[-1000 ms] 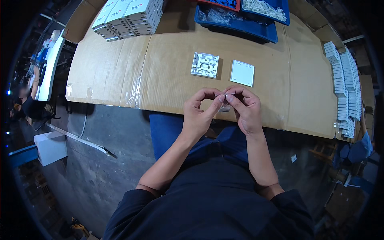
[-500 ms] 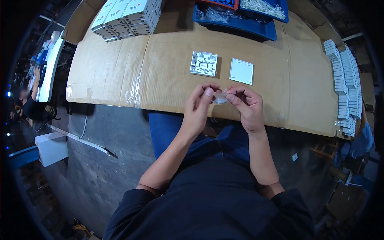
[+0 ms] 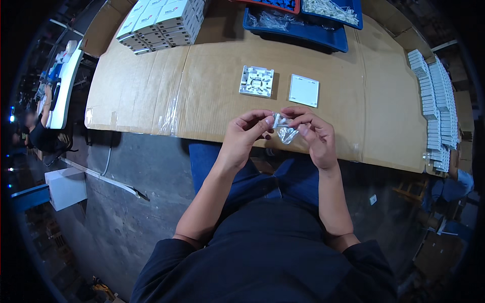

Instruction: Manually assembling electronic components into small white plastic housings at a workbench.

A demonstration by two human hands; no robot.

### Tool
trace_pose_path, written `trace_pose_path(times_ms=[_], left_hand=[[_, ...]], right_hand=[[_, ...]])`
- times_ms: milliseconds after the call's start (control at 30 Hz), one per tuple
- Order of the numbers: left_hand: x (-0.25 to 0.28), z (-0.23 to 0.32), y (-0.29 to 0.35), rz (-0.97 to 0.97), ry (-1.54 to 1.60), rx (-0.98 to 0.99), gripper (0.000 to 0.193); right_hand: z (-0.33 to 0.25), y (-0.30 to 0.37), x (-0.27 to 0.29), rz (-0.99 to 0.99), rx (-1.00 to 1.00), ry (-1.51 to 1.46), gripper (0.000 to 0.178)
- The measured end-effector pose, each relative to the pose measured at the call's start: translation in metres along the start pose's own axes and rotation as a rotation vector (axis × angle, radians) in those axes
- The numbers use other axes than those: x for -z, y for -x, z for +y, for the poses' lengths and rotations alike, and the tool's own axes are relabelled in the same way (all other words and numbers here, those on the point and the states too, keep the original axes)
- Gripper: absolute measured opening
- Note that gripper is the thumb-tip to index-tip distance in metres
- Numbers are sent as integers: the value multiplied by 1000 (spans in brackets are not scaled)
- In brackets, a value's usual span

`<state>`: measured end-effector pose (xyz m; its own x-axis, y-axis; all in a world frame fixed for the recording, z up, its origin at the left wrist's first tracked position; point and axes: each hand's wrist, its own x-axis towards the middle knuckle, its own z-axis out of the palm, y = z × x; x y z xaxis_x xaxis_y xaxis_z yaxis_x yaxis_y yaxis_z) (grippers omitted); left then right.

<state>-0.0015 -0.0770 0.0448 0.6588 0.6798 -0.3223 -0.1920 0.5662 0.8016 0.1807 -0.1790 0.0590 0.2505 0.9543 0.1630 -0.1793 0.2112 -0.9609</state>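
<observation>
Between my two hands, over the near edge of the cardboard-covered table, is a small clear plastic bag [image 3: 288, 134]. The fingers of my left hand [image 3: 245, 135] pinch its left side, where something whitish shows, too small to make out. My right hand [image 3: 317, 135] is closed on the bag's upper right part with thumb and fingers. Just beyond them lies an open white square box [image 3: 256, 81] with grey and dark inner parts. To its right rests a flat white square cover [image 3: 304, 91], apart from the box.
Stacked white boxes [image 3: 160, 24] stand at the far left of the table [image 3: 212, 108]. At the back are a blue tray [image 3: 323, 39] with clear bags, a red bin [image 3: 283, 4] and another blue bin of white pieces. White stacks [image 3: 438, 111] line the right edge. A person [image 3: 40, 129] sits far left.
The plastic bag has turned and opened out, now hanging lower between my hands. My left hand has shifted slightly left and down, and the right fingers have changed their hold.
</observation>
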Motion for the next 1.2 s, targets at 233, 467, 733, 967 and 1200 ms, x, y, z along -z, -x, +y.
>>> trace_pose_path(times_ms=[233,467,733,967,1200], left_hand=[[-5,-8,1,31,-58,-122,13],[-4,-7,0,59,-77,-132,13],[-9,-13,-1,28,-104,-190,19],[-14,-5,-1,1,-211,-152,33],[-8,-12,-4,-7,-212,-226,34]], right_hand=[[14,6,-5,134,-204,22,12],[12,3,-7,139,-224,51,17],[18,1,-9,125,-178,-23,25],[16,1,-10,167,-245,-111,30],[11,-4,-14,179,-233,-89,48]])
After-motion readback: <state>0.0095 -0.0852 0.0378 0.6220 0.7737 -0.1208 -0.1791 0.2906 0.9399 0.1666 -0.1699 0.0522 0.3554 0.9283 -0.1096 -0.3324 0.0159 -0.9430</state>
